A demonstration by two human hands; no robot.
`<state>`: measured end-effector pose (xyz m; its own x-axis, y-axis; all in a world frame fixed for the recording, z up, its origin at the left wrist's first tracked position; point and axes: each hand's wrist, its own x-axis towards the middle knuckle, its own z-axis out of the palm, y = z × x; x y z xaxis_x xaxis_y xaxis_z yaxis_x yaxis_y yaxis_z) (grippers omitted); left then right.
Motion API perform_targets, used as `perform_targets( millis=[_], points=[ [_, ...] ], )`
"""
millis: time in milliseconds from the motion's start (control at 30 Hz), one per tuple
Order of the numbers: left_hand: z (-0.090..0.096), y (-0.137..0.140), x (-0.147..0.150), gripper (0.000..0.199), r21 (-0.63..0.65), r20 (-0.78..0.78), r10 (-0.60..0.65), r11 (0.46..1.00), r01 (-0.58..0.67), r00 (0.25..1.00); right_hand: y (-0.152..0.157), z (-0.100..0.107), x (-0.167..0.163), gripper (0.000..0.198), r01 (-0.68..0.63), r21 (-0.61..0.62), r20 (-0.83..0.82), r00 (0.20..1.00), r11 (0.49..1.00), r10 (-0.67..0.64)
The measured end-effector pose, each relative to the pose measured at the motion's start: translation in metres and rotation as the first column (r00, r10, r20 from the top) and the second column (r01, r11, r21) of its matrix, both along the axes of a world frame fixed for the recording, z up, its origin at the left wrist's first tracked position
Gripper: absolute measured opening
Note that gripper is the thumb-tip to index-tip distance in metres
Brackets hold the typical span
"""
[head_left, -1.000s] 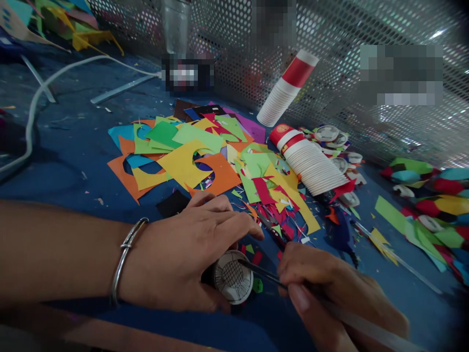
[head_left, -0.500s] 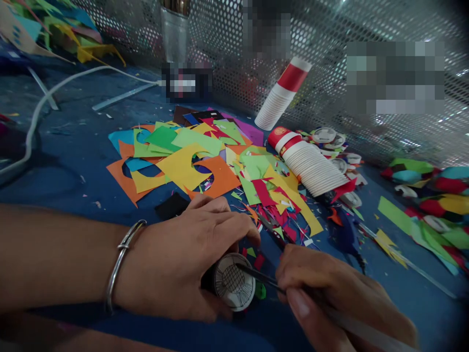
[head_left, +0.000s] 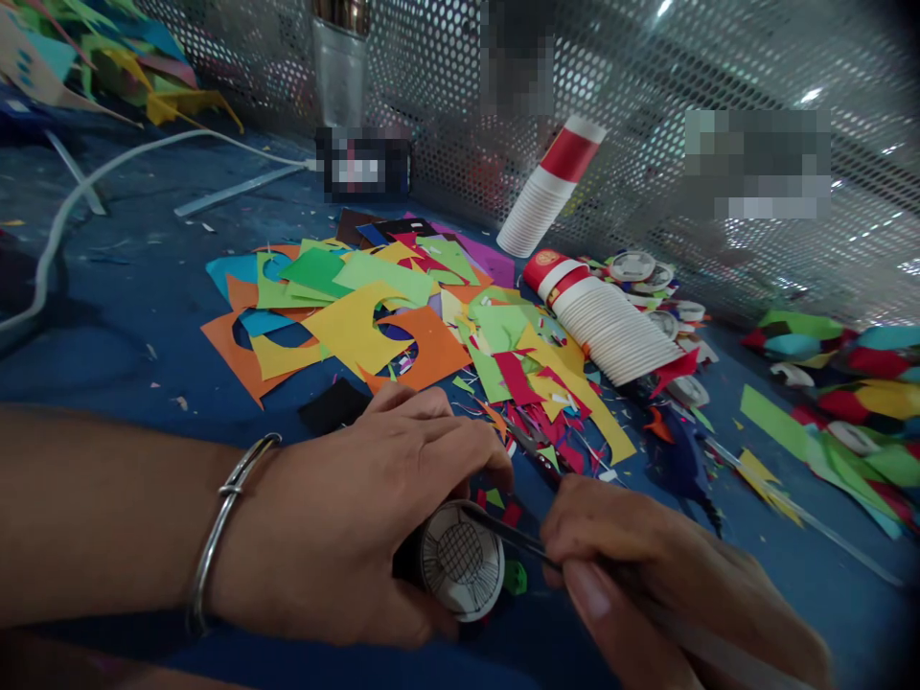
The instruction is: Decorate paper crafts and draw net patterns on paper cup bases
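Note:
My left hand (head_left: 359, 517), with a silver bangle on the wrist, is closed around a small round piece (head_left: 464, 561) with a white face. Black lines on that face form a grid in the middle and rays running to the rim; its dark side is mostly behind my fingers. In my right hand (head_left: 647, 575) a slim pen (head_left: 510, 537) is pinched, black at the front and pale towards the back. Its tip meets the upper edge of the white face. Just beyond my right fingers lie scissors (head_left: 536, 450), partly covered by scraps.
Coloured paper offcuts (head_left: 359, 326) spread across the blue table (head_left: 129, 355). Behind them are stacked paper cups (head_left: 610, 321) lying down and another stack (head_left: 550, 187) leaning on the perforated metal screen (head_left: 431, 105). A blue glue gun (head_left: 679, 460) lies right; a white cable (head_left: 79, 196) curves left.
The pen tip has moved from the upper part of the grid towards the white face's upper rim. Both hands keep their grips, and the view has shifted slightly.

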<state>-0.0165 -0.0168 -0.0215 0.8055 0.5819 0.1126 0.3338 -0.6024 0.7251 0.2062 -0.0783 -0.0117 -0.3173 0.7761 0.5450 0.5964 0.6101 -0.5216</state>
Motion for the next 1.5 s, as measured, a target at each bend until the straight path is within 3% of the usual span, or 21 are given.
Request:
perform_targets(
  millis=[467,633,933,1300,1500],
  points=[
    [-0.0045,-0.0015,0.0008,0.068,0.002,0.013,0.04,0.999,-0.04,0.999,0.0017,0.0014,0.0012,0.025,-0.052,-0.002,0.037,0.998,0.999,0.052],
    [-0.0049,-0.0014,0.0017,0.055,-0.013,0.007,0.022,1.0,-0.022,1.0,0.0005,-0.0011,0.0019,0.024,-0.03,0.021,0.063,0.998,0.999,0.028],
    [-0.0045,-0.001,0.0007,0.059,-0.017,0.013,0.038,0.999,-0.038,0.999,0.0005,0.0022,0.0022,0.026,-0.088,0.02,0.071,0.994,0.996,0.086],
    [-0.0043,-0.0014,0.0019,0.066,-0.016,0.002,0.024,1.0,-0.024,1.0,-0.002,0.0029,-0.0012,0.02,0.003,0.041,0.061,0.998,0.999,-0.006],
    [-0.0023,-0.0006,0.0007,0.066,-0.042,-0.001,0.012,0.999,-0.012,1.0,-0.0006,0.0009,0.001,0.021,-0.053,0.024,0.022,0.998,0.998,0.053]
  ],
)
